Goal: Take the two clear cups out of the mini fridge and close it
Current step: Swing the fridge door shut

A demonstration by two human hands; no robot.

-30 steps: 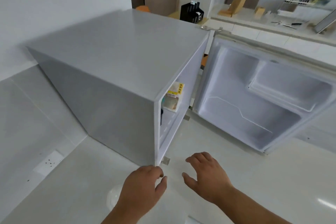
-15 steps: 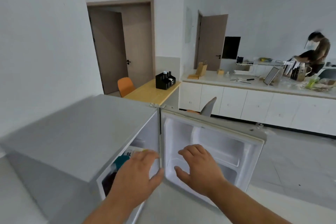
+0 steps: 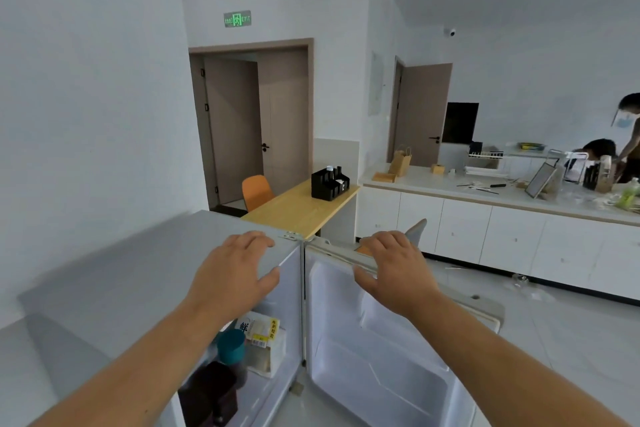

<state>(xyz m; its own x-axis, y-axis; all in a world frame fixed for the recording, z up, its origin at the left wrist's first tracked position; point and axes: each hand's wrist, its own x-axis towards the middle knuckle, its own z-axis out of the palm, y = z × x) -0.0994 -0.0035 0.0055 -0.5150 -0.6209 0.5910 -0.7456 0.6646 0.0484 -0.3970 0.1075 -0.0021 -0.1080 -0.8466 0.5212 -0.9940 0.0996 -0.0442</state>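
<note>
The grey mini fridge (image 3: 138, 270) stands open below me, its white door (image 3: 381, 378) swung out to the right. My left hand (image 3: 235, 270) hovers with spread fingers over the front edge of the fridge top and holds nothing. My right hand (image 3: 394, 267) lies over the door's top edge, fingers apart; I cannot tell whether it touches. Inside the fridge I see a teal cup (image 3: 231, 345), a dark container (image 3: 211, 388) and a packet with a yellow label (image 3: 261, 333). No clear cup shows inside the fridge or in either hand.
A wooden table (image 3: 298, 208) with a black organiser (image 3: 329, 184) and an orange chair (image 3: 256, 191) stand behind the fridge. White cabinets and a cluttered counter (image 3: 485, 194) run along the right, with two people at the far end. A small clear object (image 3: 518, 279) lies on the floor.
My view has swung up from the floor to the room. Both hands have risen from floor level beside the fridge to its top and the door's top edge.
</note>
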